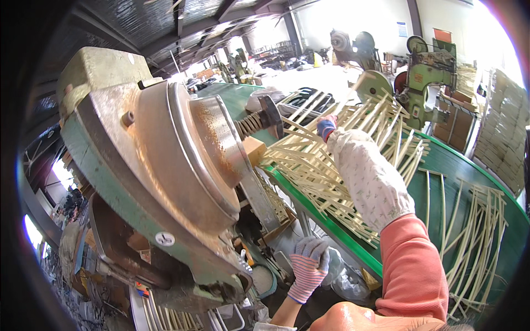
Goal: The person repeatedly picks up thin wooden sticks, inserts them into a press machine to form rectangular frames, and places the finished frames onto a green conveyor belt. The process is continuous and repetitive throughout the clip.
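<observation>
Head view, looking down over a press machine (160, 160) that fills the left and centre of the frame, its rust-flecked round metal face tilted toward me on a green cast body. At upper centre, my right hand (327, 127), in a blue-and-red striped glove, reaches away from me into a heap of pale yellow strips (337, 160); the fingers (329, 122) are curled closed on strips in that heap, though exactly how many I cannot tell. A floral oversleeve (372, 182) covers the forearm, with a coral sleeve (411, 265) below it at lower right. The heap lies on the green worktop (441, 160), which curves from centre to the right edge; a second, looser bundle of strips (475, 243) lies apart on it at right. At lower centre, my left hand (309, 265), in a matching striped glove, hangs low beside the machine's base with its fingers bent inward; whether they hold anything I cannot tell. Upper right: green machines (425, 77) and stacked cardboard (505, 127).
</observation>
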`<action>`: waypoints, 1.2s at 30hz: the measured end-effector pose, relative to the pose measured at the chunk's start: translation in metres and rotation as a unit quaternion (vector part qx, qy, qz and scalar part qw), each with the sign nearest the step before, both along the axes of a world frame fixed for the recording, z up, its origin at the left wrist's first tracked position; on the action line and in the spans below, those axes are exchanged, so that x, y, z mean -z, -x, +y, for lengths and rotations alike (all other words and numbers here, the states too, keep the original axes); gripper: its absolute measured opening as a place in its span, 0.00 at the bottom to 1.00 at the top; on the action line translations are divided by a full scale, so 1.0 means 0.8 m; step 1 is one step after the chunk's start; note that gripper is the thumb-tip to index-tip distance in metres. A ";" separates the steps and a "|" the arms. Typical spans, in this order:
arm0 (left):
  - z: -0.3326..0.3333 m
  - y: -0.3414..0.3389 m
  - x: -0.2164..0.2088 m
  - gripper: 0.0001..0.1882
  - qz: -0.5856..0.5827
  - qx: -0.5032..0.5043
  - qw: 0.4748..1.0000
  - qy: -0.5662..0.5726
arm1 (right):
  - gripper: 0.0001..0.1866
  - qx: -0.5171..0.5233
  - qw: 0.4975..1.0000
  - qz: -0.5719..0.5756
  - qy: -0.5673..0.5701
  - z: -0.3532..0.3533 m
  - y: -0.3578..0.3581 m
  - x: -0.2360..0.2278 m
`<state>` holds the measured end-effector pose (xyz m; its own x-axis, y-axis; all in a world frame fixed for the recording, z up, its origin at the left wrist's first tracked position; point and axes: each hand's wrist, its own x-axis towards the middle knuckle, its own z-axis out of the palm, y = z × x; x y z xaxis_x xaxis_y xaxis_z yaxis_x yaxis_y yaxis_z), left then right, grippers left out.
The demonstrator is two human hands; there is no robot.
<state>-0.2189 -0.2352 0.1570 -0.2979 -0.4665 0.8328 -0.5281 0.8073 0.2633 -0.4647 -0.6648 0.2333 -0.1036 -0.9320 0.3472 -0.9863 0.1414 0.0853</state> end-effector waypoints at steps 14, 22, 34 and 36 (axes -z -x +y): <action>-0.008 0.057 0.046 0.10 -0.021 0.109 0.992 -0.066 | 0.14 -0.058 0.982 -0.144 0.106 0.055 -0.043 0.027; 0.040 0.112 0.137 0.09 -0.077 0.231 0.947 -0.209 | 0.26 -0.221 0.916 -0.230 0.243 0.488 0.027 0.203; 0.142 0.311 0.306 0.19 -0.185 0.257 0.842 -0.437 | 0.22 0.162 0.961 -0.047 -0.221 0.907 0.227 0.419; 0.155 0.330 0.317 0.14 -0.194 0.308 0.788 -0.496 | 0.15 0.127 0.975 -0.029 -0.178 0.882 0.226 0.428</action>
